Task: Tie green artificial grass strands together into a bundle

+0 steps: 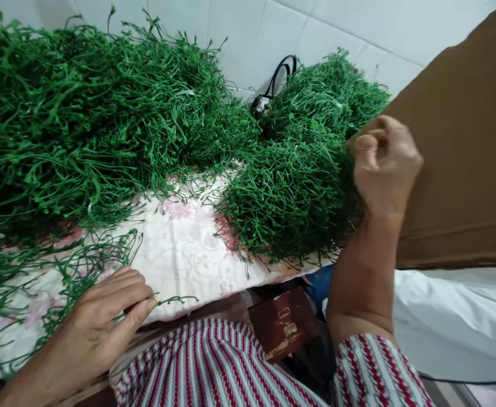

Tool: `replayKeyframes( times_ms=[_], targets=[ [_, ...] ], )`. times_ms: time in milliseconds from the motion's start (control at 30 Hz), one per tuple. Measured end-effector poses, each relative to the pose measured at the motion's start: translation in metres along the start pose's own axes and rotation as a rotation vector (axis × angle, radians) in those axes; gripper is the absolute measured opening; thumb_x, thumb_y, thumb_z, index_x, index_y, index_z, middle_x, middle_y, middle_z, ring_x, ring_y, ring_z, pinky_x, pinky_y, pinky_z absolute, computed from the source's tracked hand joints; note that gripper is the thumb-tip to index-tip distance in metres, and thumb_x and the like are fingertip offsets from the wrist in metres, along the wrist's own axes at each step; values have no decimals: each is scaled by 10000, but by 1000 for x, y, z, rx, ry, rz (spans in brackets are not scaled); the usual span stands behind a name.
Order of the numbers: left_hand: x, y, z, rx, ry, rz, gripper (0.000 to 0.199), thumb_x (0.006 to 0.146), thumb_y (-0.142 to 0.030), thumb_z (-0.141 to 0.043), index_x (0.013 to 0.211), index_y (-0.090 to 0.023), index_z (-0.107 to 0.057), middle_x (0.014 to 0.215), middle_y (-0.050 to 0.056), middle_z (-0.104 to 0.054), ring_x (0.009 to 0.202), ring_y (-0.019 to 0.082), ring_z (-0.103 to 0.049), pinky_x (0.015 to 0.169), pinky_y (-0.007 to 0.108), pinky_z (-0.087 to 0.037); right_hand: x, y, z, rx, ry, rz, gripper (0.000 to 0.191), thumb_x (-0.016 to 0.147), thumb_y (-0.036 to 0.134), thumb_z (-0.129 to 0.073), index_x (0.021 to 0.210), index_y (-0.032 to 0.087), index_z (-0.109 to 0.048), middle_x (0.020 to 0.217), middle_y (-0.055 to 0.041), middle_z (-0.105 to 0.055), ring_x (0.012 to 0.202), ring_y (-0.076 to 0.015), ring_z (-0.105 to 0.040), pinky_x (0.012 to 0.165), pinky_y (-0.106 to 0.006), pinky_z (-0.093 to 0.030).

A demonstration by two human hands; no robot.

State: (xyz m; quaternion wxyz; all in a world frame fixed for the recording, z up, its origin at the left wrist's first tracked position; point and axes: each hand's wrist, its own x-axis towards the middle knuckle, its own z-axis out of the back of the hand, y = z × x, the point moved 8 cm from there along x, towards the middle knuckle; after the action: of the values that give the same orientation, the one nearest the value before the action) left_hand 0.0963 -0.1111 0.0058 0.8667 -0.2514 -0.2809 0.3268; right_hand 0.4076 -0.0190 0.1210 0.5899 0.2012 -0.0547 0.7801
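My left hand (112, 316) rests low at the left, near the table's front edge. Its thumb and forefinger pinch a thin green plant sprig (178, 299) whose branched end sticks out to the right. Loose sprigs (93, 265) lie just beyond and beside it. My right hand (387, 155) is raised at the right edge of the smaller pile of green sprigs (294, 192), with its fingers curled in. I cannot make out whether anything is in them. A larger heap of the same sprigs (95, 113) covers the table's left and back.
A pale floral cloth (184, 249) covers the table. White wall tiles (252, 34) stand behind. A black cable loop (279, 76) pokes up between the piles. A large brown board-like panel (464, 141) and white sheeting (451, 322) are at the right. Below lies a worn dark-red box-like object (284, 322).
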Motion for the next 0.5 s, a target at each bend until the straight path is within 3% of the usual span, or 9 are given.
replayKeyframes(
  times_ms=[233,333,400,500],
  targets=[
    [13,-41,-15,309,-140,-189,130,759,-23,-524,780,-144,-570,786,65,-586,817,193,-533,849,415,-457,-35,117,-70,423,135,341,305,898,353,-441,1079,146,-573,963,-100,-591,877,-164,-541,741,-301,-453],
    [16,-47,-25,401,-163,-218,122,751,-24,-531,801,-126,-574,861,95,-587,911,225,-525,891,459,-464,-52,157,-98,465,216,500,292,901,354,-450,1052,145,-587,928,-81,-615,851,-150,-555,771,-300,-455],
    [15,-47,-29,424,-166,-222,118,758,-40,-529,821,-129,-576,880,91,-588,931,224,-528,908,469,-471,-44,157,-102,323,170,506,270,886,374,-477,996,167,-610,942,-82,-616,918,-185,-545,861,-366,-424],
    [12,-44,-31,396,-146,-203,118,767,-49,-523,807,-148,-575,845,63,-586,896,194,-545,943,473,-467,-6,107,-76,32,-18,283,248,856,385,-518,1009,215,-612,1068,-79,-581,1102,-249,-462,1007,-473,-286]
  ],
)
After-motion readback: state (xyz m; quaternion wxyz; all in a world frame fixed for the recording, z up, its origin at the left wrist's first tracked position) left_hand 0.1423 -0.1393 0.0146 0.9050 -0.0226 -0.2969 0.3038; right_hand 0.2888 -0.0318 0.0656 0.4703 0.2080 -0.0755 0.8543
